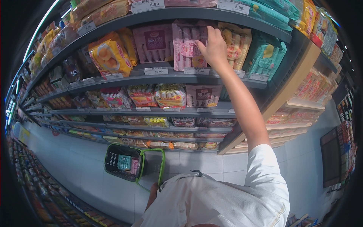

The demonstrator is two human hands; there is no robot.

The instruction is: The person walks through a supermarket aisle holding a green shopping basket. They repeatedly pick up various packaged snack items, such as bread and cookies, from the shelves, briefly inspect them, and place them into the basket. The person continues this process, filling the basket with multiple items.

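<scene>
My right hand (215, 46) reaches up to the shelf, thumb and fingers apart, in front of the right side of a pink pack of Swiss rolls (185, 46). A yellowish pack of Swiss rolls (238, 46) stands just right of it, partly covered by the hand. Low beside my white shirt, a small part of my left hand (154, 189) shows at the green handle (163, 161) of a black shopping basket (109, 163). Its fingers are mostly hidden, so their grip cannot be made out. Inside the basket lie a teal pack (124, 162) and a pink pack (134, 166).
Turquoise packs (268, 56) stand against the right shelf end. A purple-pink pack (153, 42) and yellow bags (109, 55) sit to the left. A price-tagged shelf edge (173, 78) runs below. A wooden end panel (289, 76) borders the shelves; the floor (93, 193) is tiled.
</scene>
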